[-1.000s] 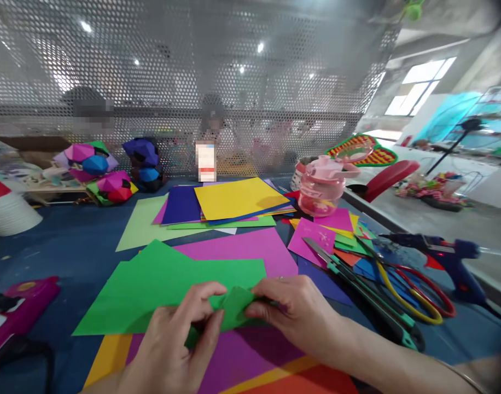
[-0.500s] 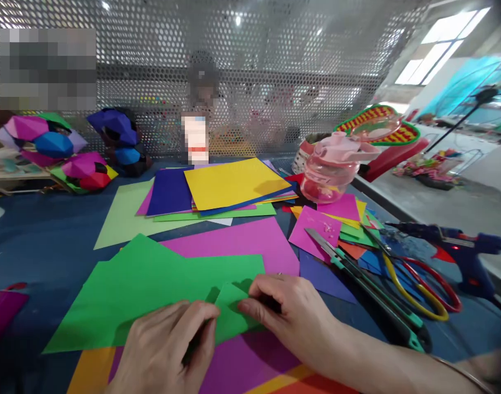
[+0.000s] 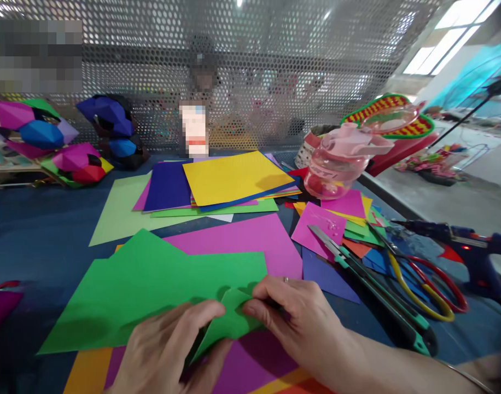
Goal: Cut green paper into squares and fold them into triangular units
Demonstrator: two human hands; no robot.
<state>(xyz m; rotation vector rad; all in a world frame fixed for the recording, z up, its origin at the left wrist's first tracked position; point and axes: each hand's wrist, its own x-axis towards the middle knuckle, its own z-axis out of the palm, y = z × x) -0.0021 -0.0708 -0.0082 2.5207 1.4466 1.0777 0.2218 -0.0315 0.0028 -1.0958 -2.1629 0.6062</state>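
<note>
Perforated screen point(image 3: 275, 71): spanning the top of the frame.
Table point(image 3: 49, 219): dark blue, below the screen, covered in coloured sheets.
Large green sheet point(image 3: 144, 290): lying flat, lower left to centre, over magenta paper point(image 3: 238, 235).
Yellow sheet point(image 3: 238, 178): on top of a stack, centre of the frame.
Left hand point(image 3: 168, 339): bottom centre-left, thumb and forefinger pinching the small green piece point(image 3: 234, 314).
Right hand point(image 3: 308, 323): bottom centre-right, pinching the same piece at its right end.
Utility knife point(image 3: 377, 295): lower right, blade toward upper left.
Glue gun point(image 3: 480, 254): right edge, red light showing.
Pink bottle point(image 3: 336, 167): right of the stack.
Scissors point(image 3: 423, 290): between knife and glue gun, red and yellow handles.
Small green piece: bottom centre, bent, between both hands.
</note>
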